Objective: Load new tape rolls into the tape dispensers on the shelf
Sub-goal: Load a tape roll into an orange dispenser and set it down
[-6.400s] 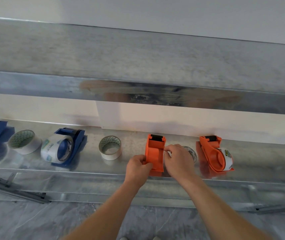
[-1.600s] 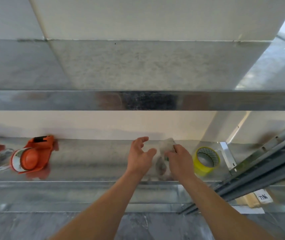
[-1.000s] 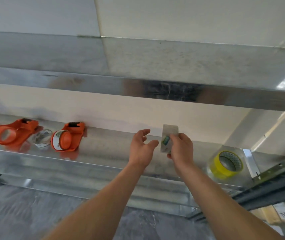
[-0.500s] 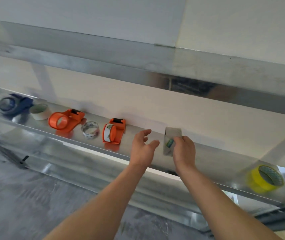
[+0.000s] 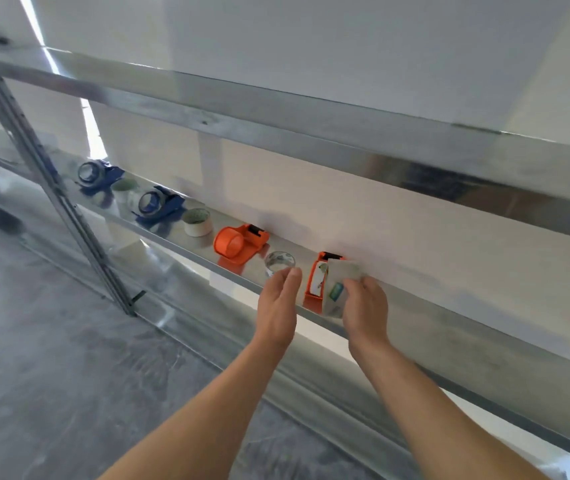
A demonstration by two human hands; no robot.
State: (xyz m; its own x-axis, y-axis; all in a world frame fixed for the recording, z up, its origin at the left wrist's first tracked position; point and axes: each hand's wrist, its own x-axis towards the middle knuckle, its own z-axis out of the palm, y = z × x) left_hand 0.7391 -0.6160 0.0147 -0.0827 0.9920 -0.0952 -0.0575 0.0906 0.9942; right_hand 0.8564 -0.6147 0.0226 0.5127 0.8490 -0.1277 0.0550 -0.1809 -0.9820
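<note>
R hand [image 5: 366,306] has carried roll [image 5: 336,291] leftward, pinching it; L hand [image 5: 278,303] spread. Just behind grip, loaded dispenser [image 5: 314,285] looks done; further left, empty dispenser [image 5: 238,242] awaits.

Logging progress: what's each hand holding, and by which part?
Right hand grips a clear tape roll by its outer rim; left hand holds nothing.

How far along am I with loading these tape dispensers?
Looks done: the nearer orange plastic dispenser holds a white-labelled roll; both blue plastic dispensers seem loaded, though blurred. In hand: the right hand grips a clear tape roll, left hand open. Left: the farther orange plastic dispenser looks empty, a loose clear roll beside it.
</note>
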